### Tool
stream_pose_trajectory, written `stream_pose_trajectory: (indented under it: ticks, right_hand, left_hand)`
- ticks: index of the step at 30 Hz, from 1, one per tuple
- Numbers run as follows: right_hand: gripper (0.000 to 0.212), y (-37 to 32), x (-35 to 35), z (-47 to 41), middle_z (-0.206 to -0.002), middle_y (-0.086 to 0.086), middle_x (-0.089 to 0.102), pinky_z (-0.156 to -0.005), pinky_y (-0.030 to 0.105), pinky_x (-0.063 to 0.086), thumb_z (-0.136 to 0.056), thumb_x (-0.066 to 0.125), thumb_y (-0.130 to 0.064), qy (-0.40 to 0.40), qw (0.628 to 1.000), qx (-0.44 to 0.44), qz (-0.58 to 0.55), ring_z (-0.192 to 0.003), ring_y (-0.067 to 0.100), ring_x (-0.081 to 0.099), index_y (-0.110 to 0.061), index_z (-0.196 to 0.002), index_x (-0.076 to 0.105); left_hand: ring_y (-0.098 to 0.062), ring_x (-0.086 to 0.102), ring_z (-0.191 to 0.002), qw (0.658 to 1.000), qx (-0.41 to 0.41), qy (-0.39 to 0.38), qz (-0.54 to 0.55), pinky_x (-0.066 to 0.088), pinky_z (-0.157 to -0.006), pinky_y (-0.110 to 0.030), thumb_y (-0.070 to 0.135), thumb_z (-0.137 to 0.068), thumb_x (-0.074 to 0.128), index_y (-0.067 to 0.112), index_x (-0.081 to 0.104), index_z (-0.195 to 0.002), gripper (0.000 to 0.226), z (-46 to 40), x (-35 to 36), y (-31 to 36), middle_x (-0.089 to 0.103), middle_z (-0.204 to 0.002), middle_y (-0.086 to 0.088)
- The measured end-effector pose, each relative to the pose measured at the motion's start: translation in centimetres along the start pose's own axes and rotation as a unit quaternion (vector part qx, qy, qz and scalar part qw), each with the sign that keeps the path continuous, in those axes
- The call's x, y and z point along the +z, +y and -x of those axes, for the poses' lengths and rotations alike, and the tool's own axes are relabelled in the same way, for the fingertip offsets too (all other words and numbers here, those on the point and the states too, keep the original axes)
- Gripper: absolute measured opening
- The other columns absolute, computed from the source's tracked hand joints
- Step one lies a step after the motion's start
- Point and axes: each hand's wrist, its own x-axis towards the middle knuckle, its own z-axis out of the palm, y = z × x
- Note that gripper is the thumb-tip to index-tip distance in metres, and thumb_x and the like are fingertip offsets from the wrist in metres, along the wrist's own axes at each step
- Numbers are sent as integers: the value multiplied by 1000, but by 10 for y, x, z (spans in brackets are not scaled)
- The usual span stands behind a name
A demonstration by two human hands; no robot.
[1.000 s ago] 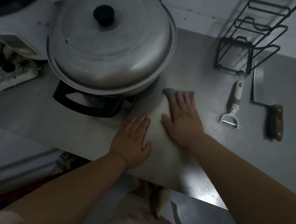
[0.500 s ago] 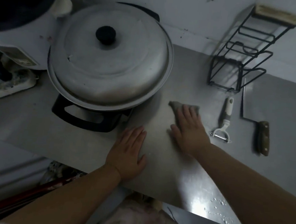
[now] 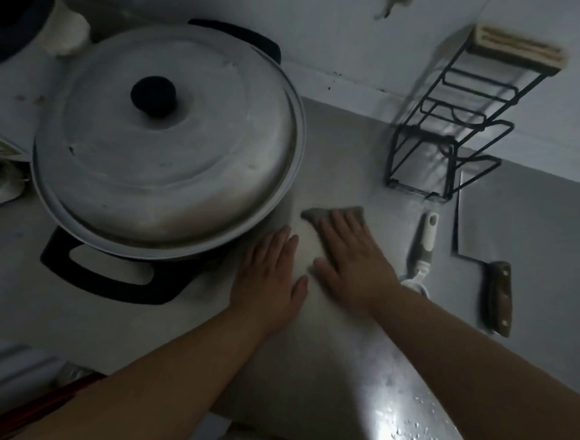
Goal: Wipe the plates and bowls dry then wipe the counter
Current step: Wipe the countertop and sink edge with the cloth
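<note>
On the steel counter (image 3: 320, 153), just right of a large lidded pot (image 3: 167, 142), the right hand (image 3: 354, 262) presses a small grey cloth (image 3: 333, 214) flat under straight fingers. The left hand (image 3: 271, 277) rests flat beside it, fingers straight. The cloth looks soft, light and limp, best held by palm pressure; its long axis runs left to right.

Setting: a home kitchen, dimly lit. Evidence: steel counter (image 3: 324, 342) against a white wall, carrying a large lidded pot (image 3: 170, 142) with black handles, a black wire rack (image 3: 448, 141), a peeler (image 3: 423, 243) and a wooden-handled cleaver (image 3: 484, 264). Water droplets (image 3: 414, 434) sit near the counter's front edge.
</note>
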Motion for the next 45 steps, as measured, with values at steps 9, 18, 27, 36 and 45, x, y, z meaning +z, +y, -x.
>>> stream_pose_trajectory:
  ticks: [9, 18, 27, 36, 45]
  right_hand:
    - [81, -13, 10, 59, -172, 9, 13, -128, 50, 11, -102, 33, -68, -14, 996, -90, 0, -160, 27, 3, -17, -164, 21]
    - [85, 26, -23, -103, -169, 17, 19, -128, 51, 8, -99, 6, -70, -9, 1000, 24, -5, -157, 35, 12, -18, -164, 19]
    - [84, -4, 4, 34, -171, 12, 15, -127, 53, 14, -101, 38, -68, -11, 992, -127, 4, -159, 29, 5, -14, -164, 22]
    - [88, 24, -14, -57, -172, 16, 0, -128, 50, -3, -100, 10, -70, -8, 980, 201, -7, -158, 33, -6, -10, -164, 3]
    - [89, -35, 14, 50, -170, 21, 12, -127, 55, 12, -99, 34, -69, 18, 990, 138, -21, -158, 38, 4, -7, -163, 21]
  left_hand:
    - [-26, 21, -154, 999, -20, -1, -33, 15, -125, -51, 52, -89, 48, 9, 29, -158, 84, -4, 6, 1, 25, -167, -10]
    - [-27, 25, -152, 999, -15, 29, -23, 18, -125, -51, 48, -87, 58, 10, 33, -157, 83, -3, 5, 1, 28, -165, -9]
    - [-26, 23, -153, 999, -28, 26, -19, 15, -127, -47, 54, -89, 52, 9, 25, -160, 87, -3, 6, 0, 26, -166, -8]
    - [-23, 18, -154, 999, -27, 14, -25, 12, -127, -47, 51, -90, 54, 12, 21, -161, 88, -3, 6, 1, 20, -168, -5]
    - [-28, 21, -153, 999, -34, -10, -39, 10, -127, -48, 53, -87, 49, 13, 28, -159, 85, -5, 6, 0, 23, -167, -9]
